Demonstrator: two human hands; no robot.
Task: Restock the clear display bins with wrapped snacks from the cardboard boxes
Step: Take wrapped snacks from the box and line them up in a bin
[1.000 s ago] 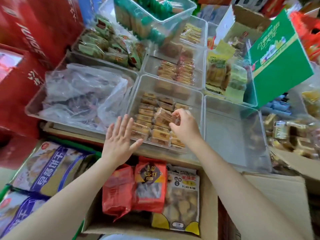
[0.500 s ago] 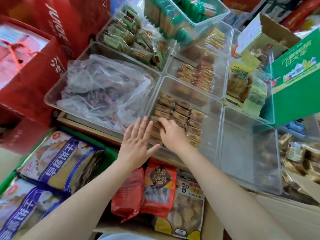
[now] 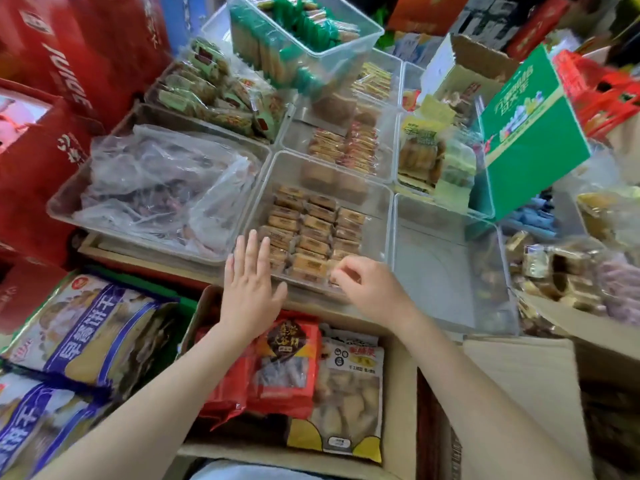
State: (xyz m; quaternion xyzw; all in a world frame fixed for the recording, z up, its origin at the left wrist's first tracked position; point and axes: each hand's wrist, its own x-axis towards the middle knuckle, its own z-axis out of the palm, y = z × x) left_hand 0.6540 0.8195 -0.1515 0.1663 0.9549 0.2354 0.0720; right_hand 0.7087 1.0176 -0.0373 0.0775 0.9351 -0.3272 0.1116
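Head view: our hands at the clear bin [image 3: 382, 216] of wrapped snacks [image 3: 313, 225].
Left hand [image 3: 251, 285] spread flat at its near wall; right hand [image 3: 370, 287] pinches a front-row snack. Cardboard box [image 3: 398, 393] of pouches below; empty bin [image 3: 450, 271] right, crumpled plastic bag [image 3: 162, 181] left.

Two hands show: the left hand [image 3: 250, 286] and the right hand [image 3: 369, 289]. Two red snack bags [image 3: 284, 368] sit at six o'clock. Two blue biscuit bags [image 3: 86, 337] lie at eight o'clock.
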